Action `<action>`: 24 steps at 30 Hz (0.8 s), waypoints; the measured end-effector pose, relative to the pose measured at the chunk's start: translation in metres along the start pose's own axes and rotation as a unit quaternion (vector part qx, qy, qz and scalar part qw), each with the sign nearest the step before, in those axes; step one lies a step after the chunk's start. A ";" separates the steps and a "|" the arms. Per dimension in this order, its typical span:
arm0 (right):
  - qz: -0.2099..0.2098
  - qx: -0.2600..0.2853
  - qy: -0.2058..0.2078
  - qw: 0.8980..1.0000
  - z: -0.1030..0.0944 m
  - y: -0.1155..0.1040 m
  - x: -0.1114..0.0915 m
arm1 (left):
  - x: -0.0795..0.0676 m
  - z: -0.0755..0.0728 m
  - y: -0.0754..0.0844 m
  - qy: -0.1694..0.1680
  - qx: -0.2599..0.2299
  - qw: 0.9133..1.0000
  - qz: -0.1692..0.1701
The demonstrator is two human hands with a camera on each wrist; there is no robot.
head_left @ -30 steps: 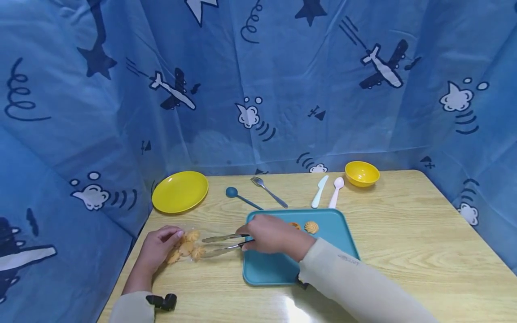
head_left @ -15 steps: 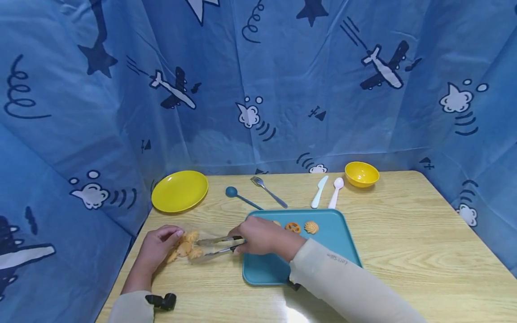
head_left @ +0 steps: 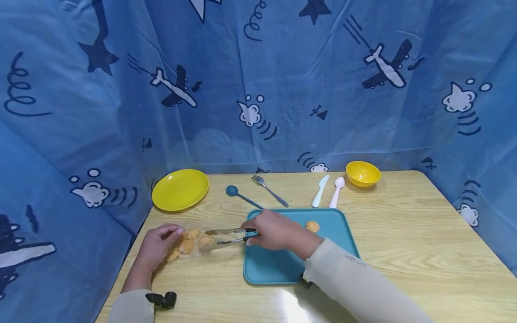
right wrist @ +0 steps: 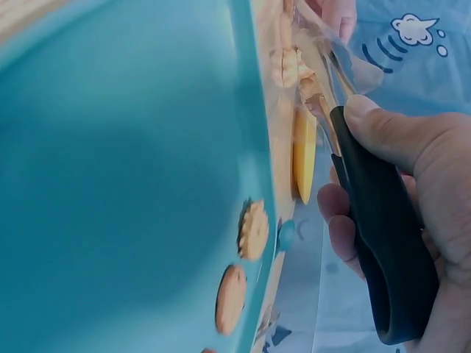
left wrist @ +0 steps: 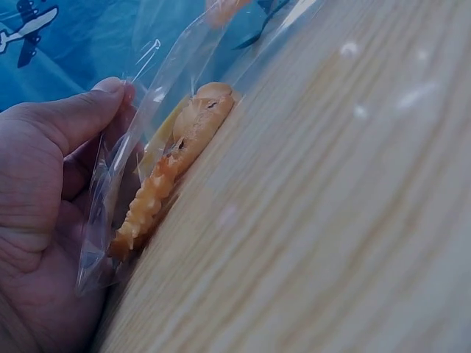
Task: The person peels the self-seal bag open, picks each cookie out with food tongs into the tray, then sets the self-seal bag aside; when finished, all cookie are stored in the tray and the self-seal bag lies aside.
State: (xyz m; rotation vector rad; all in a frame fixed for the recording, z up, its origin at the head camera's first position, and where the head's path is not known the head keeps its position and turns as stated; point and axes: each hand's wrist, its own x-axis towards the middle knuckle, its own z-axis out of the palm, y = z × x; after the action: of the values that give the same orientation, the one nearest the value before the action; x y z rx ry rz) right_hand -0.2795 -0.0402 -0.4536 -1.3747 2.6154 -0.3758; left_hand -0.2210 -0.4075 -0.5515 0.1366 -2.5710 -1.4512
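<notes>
My left hand [head_left: 161, 244] pinches the edge of a clear plastic bag [left wrist: 96, 243] lying on the table, with thumb and fingertips. Several golden cookies [head_left: 186, 246] are inside it. My right hand [head_left: 271, 231] grips black-handled tongs [right wrist: 383, 228] above the left side of a teal tray [head_left: 278, 269]. The tongs' metal ends reach left into the bag. One cookie [head_left: 206, 241] is at the tong tips, a little apart from the others. On the tray lies a swirl cookie [head_left: 312, 226]; other cookies there are partly hidden by my right hand in the head view.
A yellow plate [head_left: 180, 190] stands at the back left and a yellow bowl [head_left: 363, 174] at the back right. Between them lie a dark blue spoon [head_left: 242, 196], a metal fork [head_left: 269, 191], a pale green knife [head_left: 321, 191] and a pink spoon [head_left: 337, 192]. A blue curtain hangs behind.
The tongs first pushed left into the bag, then drew back right. One cookie has shifted right with them, away from the rest. My left hand has stayed in place on the bag.
</notes>
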 end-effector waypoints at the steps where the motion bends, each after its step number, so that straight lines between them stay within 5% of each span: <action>1: -0.004 -0.002 0.005 1.000 -0.001 0.002 -0.002 | 0.000 0.000 0.000 0.000 0.000 1.000 -0.002; 8: 0.011 0.025 0.031 0.999 -0.007 0.018 -0.037 | 0.001 0.004 0.004 -0.008 -0.016 1.000 -0.018; 24: 0.127 0.002 0.097 0.987 -0.037 0.081 -0.178 | 0.000 0.000 0.003 0.000 0.014 1.000 -0.013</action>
State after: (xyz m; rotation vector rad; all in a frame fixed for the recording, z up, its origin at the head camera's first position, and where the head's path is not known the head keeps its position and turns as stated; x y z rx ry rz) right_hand -0.2521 0.1559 -0.4375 -1.0295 2.8998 -0.4990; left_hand -0.2215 -0.4058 -0.5491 0.1743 -2.6004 -1.4250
